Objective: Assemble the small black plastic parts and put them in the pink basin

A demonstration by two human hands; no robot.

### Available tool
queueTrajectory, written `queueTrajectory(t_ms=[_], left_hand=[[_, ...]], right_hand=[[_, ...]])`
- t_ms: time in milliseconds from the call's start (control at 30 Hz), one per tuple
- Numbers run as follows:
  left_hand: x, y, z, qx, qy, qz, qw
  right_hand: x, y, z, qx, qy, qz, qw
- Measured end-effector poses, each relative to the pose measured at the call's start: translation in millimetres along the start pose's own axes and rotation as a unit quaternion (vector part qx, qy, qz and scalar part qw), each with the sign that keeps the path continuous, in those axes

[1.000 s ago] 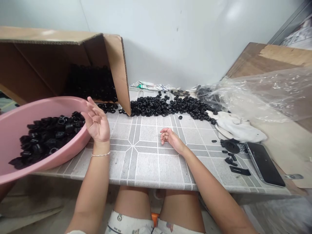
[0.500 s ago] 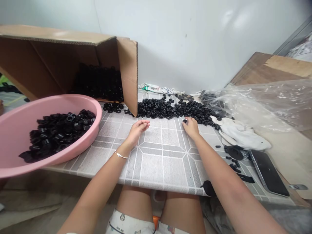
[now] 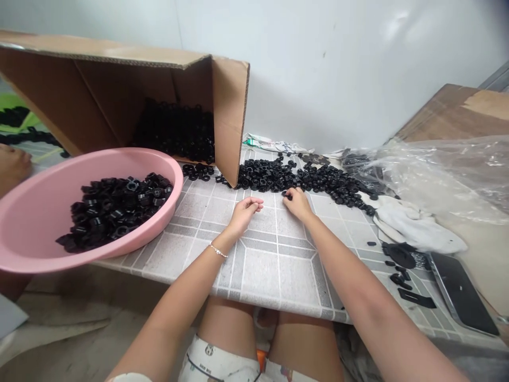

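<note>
My right hand (image 3: 298, 203) is closed in a pinch on a small black plastic part (image 3: 286, 196), just in front of a pile of similar black ring-like parts (image 3: 264, 176). To its left, over the checked tablecloth (image 3: 260, 254), my left hand (image 3: 243, 215) has its thumb and fingers pressed together. Whatever those fingertips hold, if anything, is hidden. A gap separates the two hands. Left of them stands a pink basin (image 3: 131, 254) with many black parts (image 3: 119, 207) in it.
Behind the basin a cardboard box (image 3: 233, 106) lies on its side with black parts inside. A phone (image 3: 461, 292), white cloth (image 3: 421, 225), black scraps (image 3: 417, 298) and clear plastic sheeting (image 3: 449, 170) lie at right. Another person's hand (image 3: 15, 165) shows at the left edge.
My right hand has moved left with the black part, closer to my left hand, which stays about where it was. The view has turned slightly left, showing more of the other person's hand.
</note>
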State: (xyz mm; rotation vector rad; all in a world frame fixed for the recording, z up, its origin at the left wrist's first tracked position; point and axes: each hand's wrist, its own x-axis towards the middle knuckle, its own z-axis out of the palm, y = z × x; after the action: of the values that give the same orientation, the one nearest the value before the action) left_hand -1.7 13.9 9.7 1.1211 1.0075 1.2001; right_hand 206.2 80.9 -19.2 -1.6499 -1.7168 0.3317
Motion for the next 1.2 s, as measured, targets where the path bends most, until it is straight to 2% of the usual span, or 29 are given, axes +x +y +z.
queueTrajectory(t_ms=[67, 133, 200, 267, 367, 500, 567, 700, 767, 833, 967, 1200], left_hand=[[-1, -3, 0.8, 0.044, 0.000, 0.046, 0.998], [-5, -7, 2.8, 0.096, -0.024, 0.079, 0.992], [-9, -11, 5.6, 0.138, -0.076, 0.080, 0.984], [-13, -16, 8.8, 0.182, -0.135, 0.075, 0.971], [-19, -19, 12.3, 0.248, -0.180, 0.092, 0.947], [-25, -15, 13.5, 0.335, -0.202, 0.171, 0.904], [-27, -11, 13.3, 0.358, -0.212, 0.194, 0.888], [-28, -7, 13.1, 0.350, -0.246, 0.190, 0.884], [-27, -7, 13.4, 0.354, -0.257, 0.196, 0.877], [-27, -7, 13.8, 0.380, -0.255, 0.194, 0.868], [-29, -8, 15.4, 0.470, -0.220, 0.170, 0.838], [-29, -11, 16.1, 0.486, -0.221, 0.170, 0.828]], right_hand=[[-18, -12, -2, 0.086, -0.022, -0.016, 0.996], [-45, -25, -5, 0.166, -0.078, -0.046, 0.982], [-74, -36, -11, 0.170, -0.120, -0.097, 0.973], [-98, -40, -19, 0.164, -0.125, -0.106, 0.973], [-115, -34, -30, 0.216, -0.112, -0.055, 0.968], [-116, -21, -37, 0.317, -0.040, 0.052, 0.946], [-116, -20, -36, 0.361, -0.041, 0.080, 0.928], [-117, -29, -31, 0.416, -0.072, 0.081, 0.903], [-119, -31, -31, 0.404, -0.088, 0.058, 0.909], [-120, -30, -32, 0.359, -0.094, 0.019, 0.928], [-125, -24, -33, 0.247, -0.086, -0.057, 0.964], [-132, -18, -30, 0.170, -0.062, -0.133, 0.974]])
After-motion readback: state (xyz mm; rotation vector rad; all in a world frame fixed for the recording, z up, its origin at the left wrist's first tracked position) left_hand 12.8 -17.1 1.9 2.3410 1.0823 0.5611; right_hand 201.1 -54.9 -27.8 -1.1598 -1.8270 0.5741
